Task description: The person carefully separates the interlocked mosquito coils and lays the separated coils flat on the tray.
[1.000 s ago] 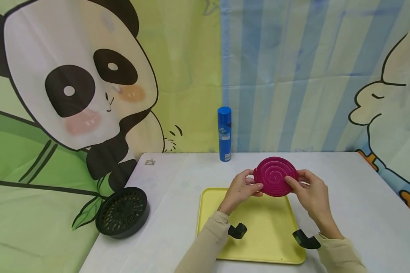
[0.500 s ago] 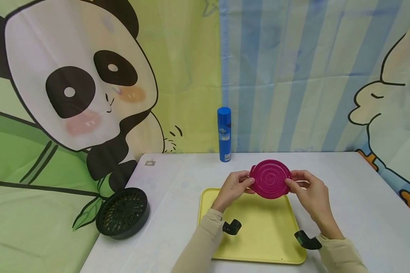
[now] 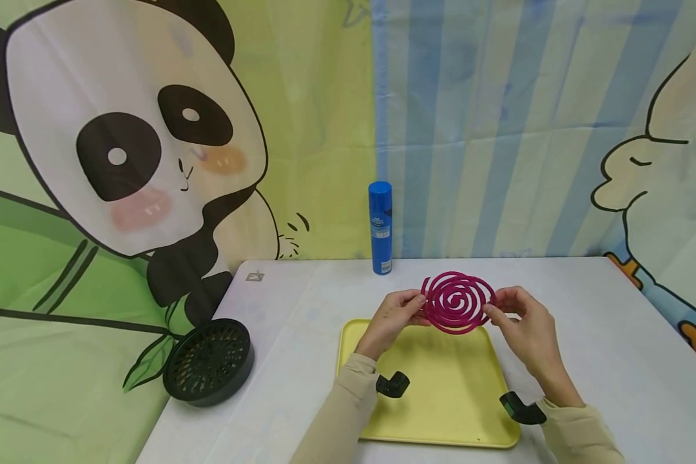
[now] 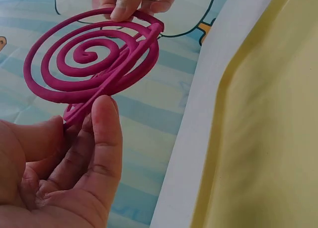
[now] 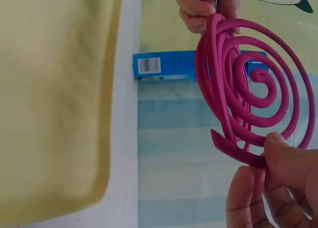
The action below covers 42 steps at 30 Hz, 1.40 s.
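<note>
The coil (image 4: 115, 75) had just spread into gapped rings between the left hand (image 3: 390, 320) and right hand (image 3: 524, 328), each pinching an edge, suggesting separation was under way.

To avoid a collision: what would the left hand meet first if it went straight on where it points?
The magenta spiral, which the left hand pinches; beyond, probably the right hand, though depth is unclear.

Looks matt, smooth on coils (image 4: 121, 70), mid-right; smooth (plastic, seemingly) on tray (image 3: 441, 396) below; creased cloth on backdrop (image 3: 325, 129), top.
</note>
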{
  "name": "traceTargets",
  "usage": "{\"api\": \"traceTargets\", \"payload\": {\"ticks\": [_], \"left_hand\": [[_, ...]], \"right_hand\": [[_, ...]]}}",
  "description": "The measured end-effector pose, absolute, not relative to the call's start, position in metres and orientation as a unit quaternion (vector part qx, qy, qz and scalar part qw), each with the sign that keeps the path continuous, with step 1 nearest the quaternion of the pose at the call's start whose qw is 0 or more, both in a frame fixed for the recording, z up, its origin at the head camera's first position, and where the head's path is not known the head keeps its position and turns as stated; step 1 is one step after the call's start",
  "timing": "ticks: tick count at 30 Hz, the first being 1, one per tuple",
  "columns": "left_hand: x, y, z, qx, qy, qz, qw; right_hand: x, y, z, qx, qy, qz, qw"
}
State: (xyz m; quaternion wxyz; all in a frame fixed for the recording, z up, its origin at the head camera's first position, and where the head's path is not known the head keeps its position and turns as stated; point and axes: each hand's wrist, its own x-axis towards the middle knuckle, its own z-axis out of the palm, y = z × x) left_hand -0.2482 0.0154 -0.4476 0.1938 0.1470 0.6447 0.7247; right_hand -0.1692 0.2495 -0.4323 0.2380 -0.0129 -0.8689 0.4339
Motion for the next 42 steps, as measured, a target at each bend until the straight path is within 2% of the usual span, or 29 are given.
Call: {"api": "traceTargets", "payload": {"ticks": [9, 19, 42], "left_hand": [[-0.245, 0.015, -0.442, 0.145, 0.672, 0.7, 0.192], [-0.244, 0.012, -0.441, 0.146, 0.677, 0.697, 0.189], [-0.24, 0.01, -0.441, 0.139, 0.72, 0.669, 0.122]], "right_hand": [[-0.171, 0.248, -0.436, 0.02, -0.879, 0.411, 0.242], [-0.17, 0.249, -0.435, 0.028, -0.884, 0.411, 0.223], [-0.168, 0.248, -0.435, 0.021, -0.874, 0.447, 0.191]]}}
